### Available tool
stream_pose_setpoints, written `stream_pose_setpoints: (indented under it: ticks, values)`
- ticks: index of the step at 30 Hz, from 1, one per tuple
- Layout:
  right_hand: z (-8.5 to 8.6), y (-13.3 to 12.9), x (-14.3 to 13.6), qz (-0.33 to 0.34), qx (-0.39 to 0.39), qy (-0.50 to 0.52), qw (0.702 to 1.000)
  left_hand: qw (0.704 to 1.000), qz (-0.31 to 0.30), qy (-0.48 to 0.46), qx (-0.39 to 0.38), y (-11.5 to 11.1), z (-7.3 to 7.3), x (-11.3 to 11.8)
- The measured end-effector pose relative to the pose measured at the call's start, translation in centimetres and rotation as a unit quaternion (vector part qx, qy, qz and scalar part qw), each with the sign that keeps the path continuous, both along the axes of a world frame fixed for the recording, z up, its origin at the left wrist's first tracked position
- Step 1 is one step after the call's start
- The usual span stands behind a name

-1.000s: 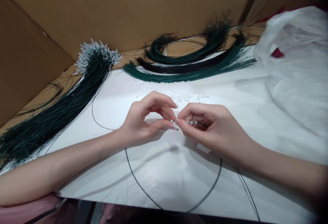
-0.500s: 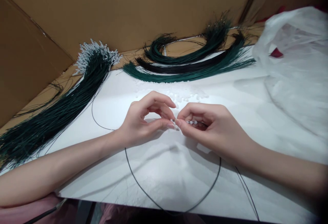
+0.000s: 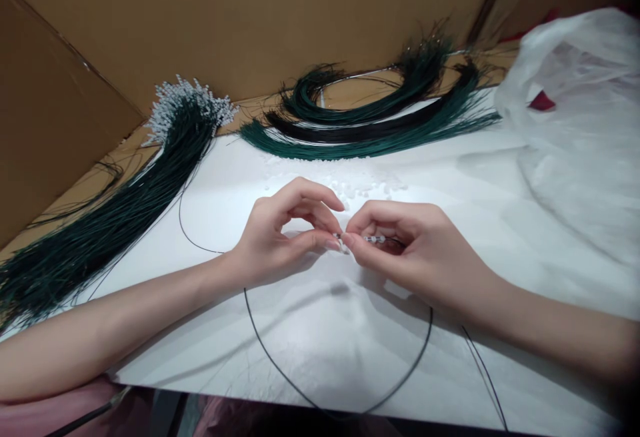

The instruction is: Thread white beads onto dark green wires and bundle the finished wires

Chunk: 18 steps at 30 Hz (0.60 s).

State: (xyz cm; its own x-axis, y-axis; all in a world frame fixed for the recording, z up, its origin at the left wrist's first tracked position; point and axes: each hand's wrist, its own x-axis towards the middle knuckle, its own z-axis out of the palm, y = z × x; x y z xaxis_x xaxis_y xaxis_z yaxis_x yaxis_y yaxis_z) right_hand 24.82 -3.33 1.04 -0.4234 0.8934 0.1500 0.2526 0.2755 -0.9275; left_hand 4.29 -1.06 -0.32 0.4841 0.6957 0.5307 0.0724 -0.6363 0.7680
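Observation:
My left hand [image 3: 293,230] pinches the end of a dark wire and small white beads between thumb and fingers. Touching its fingertips, my right hand [image 3: 400,237] is closed on the beaded part of the same wire, where several white beads [image 3: 375,239] show in a row. The dark wire [image 3: 270,357] hangs in a wide loop below both hands, past the table's front edge. Loose white beads [image 3: 350,187] lie scattered just beyond the fingers. The exact contact at the fingertips is partly hidden.
On the left lies a thick bundle of green wires [image 3: 115,210] with white beaded tips [image 3: 190,107]. Curved bundles of green and black wires [image 3: 370,134] rest at the back of the white table [image 3: 215,177]. A translucent plastic bag [image 3: 575,144] is at right, cardboard walls [image 3: 250,17] behind.
Both hands hold nearly the same pose. The wire loop has shifted very slightly to the right, and the plastic bag's edge has moved a little.

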Motion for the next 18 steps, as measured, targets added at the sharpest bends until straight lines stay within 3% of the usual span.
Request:
stream_pose_setpoints:
  ticks: [18]
  values:
    - [-0.01,0.01,-0.08,0.012,-0.010,-0.007,1.000,0.998,-0.019,0.033,0.059,-0.01,-0.03,0.18]
